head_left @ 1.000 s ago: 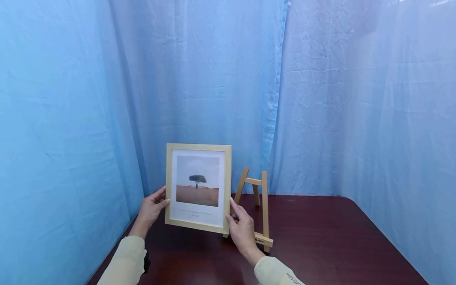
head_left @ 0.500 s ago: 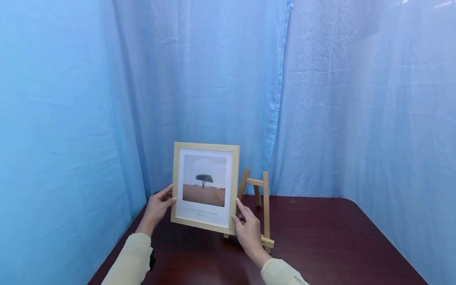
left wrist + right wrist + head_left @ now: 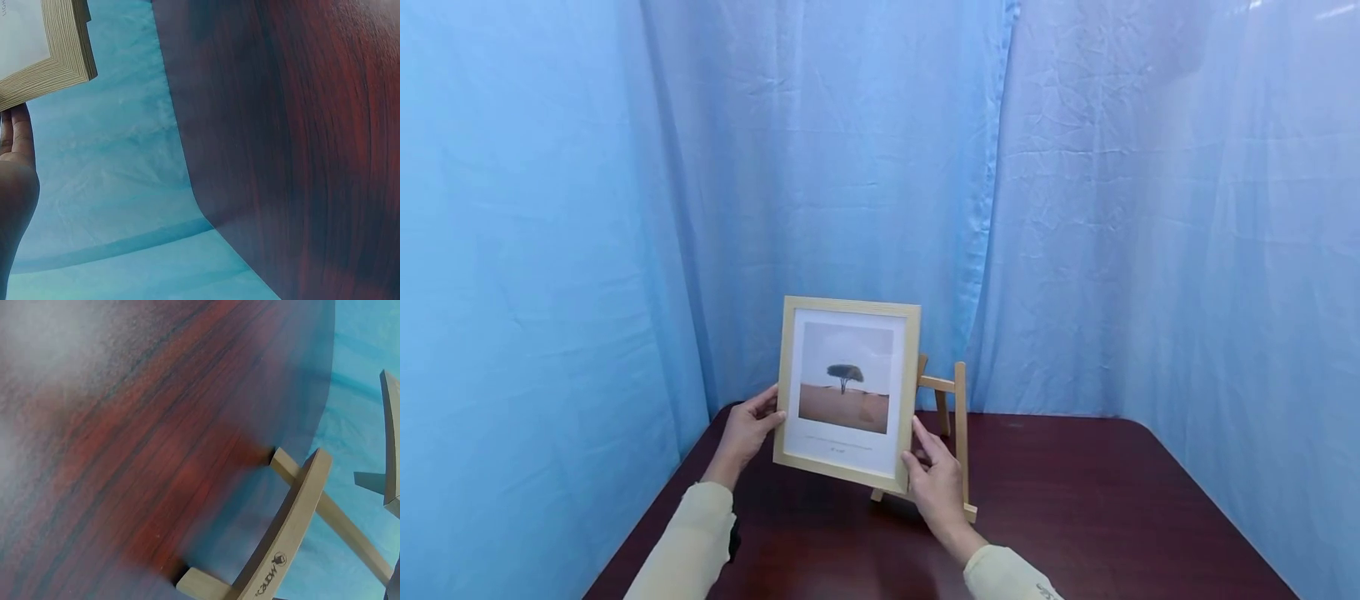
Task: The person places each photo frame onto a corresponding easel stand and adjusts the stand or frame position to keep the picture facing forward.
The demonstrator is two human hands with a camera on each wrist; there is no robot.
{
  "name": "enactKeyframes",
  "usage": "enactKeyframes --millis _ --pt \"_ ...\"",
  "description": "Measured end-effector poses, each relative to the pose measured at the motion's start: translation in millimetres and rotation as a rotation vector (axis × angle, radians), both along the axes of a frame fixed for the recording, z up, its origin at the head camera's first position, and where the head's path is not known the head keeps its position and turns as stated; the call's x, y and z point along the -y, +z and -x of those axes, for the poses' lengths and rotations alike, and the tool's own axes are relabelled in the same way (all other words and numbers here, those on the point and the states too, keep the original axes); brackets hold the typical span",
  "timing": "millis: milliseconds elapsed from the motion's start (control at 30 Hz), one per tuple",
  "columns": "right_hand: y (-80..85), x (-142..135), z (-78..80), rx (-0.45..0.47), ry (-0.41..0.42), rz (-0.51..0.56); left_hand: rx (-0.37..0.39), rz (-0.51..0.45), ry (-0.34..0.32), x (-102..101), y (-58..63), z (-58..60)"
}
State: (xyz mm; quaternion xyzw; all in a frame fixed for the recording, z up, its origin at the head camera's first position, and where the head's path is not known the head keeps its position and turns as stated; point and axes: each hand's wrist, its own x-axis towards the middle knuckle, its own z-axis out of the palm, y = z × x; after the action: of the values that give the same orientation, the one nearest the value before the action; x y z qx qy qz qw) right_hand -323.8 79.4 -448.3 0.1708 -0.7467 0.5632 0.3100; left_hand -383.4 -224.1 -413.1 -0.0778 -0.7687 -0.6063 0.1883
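Note:
A light wooden picture frame [image 3: 913, 375] with a print of a lone tree is held up in front of the person, leaning slightly clockwise. The left hand [image 3: 747, 432] grips its left side, thumb on the front face and fingers behind. Lower on the opposite side, the right hand [image 3: 937, 477] pinches the edge near the bottom corner. Behind the frame stands a small wooden easel [image 3: 961, 417], its left leg largely covered by the frame. In the right wrist view the easel's ledge [image 3: 284, 534] carries a dark printed logo. One frame corner [image 3: 72, 62] shows in the left wrist view.
The dark red-brown wooden table [image 3: 1075, 500] has rounded far corners. Blue curtains [image 3: 865, 150] hang behind it and along both sides, close to its edges.
Both hands have carried the picture frame to the right, so it now overlaps more of the easel. The easel stays in place, and both hands keep their hold.

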Motion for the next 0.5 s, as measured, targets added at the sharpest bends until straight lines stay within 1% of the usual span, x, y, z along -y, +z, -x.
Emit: enactKeyframes --millis 133,267,300,333,500 --pt "-0.1 -4 1.8 0.000 -0.027 -0.012 0.000 -0.004 -0.004 -4 -1.9 4.4" --pt "-1.2 -8 3.2 -0.014 -0.043 -0.017 -0.013 -0.010 -0.012 -9 -2.1 5.1" --pt "-1.2 -9 3.2 -0.018 -0.047 -0.017 -0.012 -0.006 -0.016 -10 -1.7 5.2" --pt "-1.0 -10 3.3 -0.020 -0.050 -0.017 -0.010 -0.005 -0.021 -12 2.3 1.8" --pt "0.4 -17 2.7 -0.016 -0.057 -0.011 -0.001 -0.009 -0.027 -19 3.1 5.9"
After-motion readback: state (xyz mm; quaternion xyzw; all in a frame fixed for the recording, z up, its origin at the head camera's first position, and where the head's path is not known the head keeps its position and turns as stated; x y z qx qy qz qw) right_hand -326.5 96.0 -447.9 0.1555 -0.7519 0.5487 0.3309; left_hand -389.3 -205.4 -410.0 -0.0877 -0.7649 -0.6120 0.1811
